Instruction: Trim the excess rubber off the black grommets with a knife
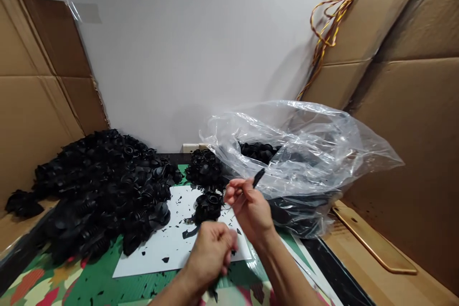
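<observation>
The clear bag (322, 167), with black parts (260, 151) inside, stood at right; the black pile (107, 177) lay at left. White paper (143, 260) between them carried scraps (165, 260). The left hand (211, 248) was curled closed at the near side; its contents could not be determined. The right hand (253, 210), farther away, pinched a black strip (258, 178). Correct handling probably required a steady left hand and controlled right-hand movement, clear of the bag.

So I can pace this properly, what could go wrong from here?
The right hand is close to the plastic bag and might snag its loose film. The heap of black parts overlaps the white sheet; a nudge could spill some. Loose scraps there might stick to the parts.
</observation>
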A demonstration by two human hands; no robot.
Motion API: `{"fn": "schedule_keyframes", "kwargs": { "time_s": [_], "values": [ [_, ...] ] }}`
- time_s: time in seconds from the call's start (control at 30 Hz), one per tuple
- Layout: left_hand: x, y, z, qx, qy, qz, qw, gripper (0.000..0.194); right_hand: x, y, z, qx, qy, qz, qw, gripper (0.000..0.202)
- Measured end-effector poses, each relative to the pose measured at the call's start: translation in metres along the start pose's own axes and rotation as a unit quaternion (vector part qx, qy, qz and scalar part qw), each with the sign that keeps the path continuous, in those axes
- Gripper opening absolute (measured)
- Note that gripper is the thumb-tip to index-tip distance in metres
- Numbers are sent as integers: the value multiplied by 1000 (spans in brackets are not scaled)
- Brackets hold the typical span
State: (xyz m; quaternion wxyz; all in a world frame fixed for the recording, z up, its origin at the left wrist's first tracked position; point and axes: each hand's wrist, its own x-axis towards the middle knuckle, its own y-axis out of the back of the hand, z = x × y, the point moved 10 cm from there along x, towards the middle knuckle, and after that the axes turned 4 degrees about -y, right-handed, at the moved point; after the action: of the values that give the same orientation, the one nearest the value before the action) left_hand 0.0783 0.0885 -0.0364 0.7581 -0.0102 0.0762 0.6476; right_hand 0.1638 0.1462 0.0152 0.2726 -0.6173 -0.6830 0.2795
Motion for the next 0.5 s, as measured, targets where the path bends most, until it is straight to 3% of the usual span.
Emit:
{"fn": "schedule_keyframes", "kwargs": {
  "time_s": [0.07,0.13,0.2,0.23,0.27,0.33,0.37,0.5],
  "values": [
    [-9,-4,2,61,-32,-16,997,42,6,12,-15,-12,22,22,999,40],
    [-16,-1,20,160,-112,-17,981,39,13,21,-19,-67,22,38,997,39],
    [-19,6,41,213,-186,-12,959,20,19,25,-16,-176,16,44,983,33],
    [-18,11,50,217,-215,-8,952,19,21,24,-15,-245,21,43,968,28],
    [-16,22,59,222,-234,14,947,26,22,23,-13,-319,29,37,947,22],
    [-10,49,73,236,-255,79,934,12,22,14,-9,-460,47,7,887,10],
    [-7,62,78,247,-261,113,927,18,20,9,-4,-523,48,-19,851,5],
    [-5,107,89,252,-272,243,896,14,13,1,18,-701,20,-86,708,23]
  ]
}}
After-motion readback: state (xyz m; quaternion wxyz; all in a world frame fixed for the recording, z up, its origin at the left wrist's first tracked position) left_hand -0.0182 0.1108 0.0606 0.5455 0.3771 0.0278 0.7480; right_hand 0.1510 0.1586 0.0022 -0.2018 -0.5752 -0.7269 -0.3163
